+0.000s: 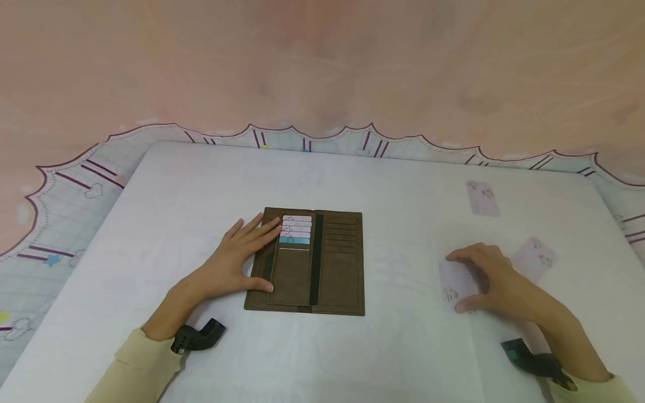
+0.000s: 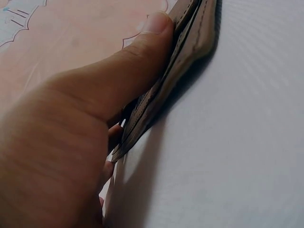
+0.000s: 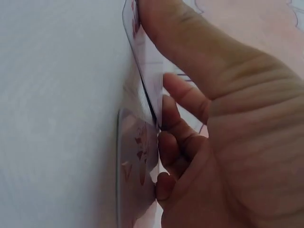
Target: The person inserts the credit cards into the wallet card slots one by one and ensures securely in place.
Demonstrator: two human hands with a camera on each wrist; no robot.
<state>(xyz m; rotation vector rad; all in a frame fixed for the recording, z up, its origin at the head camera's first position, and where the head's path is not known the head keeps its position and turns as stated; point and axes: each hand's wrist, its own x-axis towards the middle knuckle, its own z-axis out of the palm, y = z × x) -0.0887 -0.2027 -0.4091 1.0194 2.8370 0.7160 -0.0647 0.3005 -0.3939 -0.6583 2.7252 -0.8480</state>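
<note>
A brown long wallet (image 1: 327,268) lies open flat at the table's middle, with several pale cards and one teal card (image 1: 295,229) in its left slots. My left hand (image 1: 252,254) rests on the wallet's left half, fingers straight toward the cards, thumb pressing near the bottom edge. The left wrist view shows that thumb (image 2: 142,52) against the wallet's edge (image 2: 190,38). My right hand (image 1: 466,282) curls over a pale patterned card (image 1: 450,291) at the right. In the right wrist view its thumb and fingers (image 3: 171,137) pinch the card (image 3: 137,71), one edge raised off the table.
Two more pale cards lie on the white table (image 1: 393,184), one far right (image 1: 482,197) and one just beyond my right hand (image 1: 534,258). A patterned mat (image 1: 65,190) and pink surface surround the table. Black camera mounts sit on both wrists.
</note>
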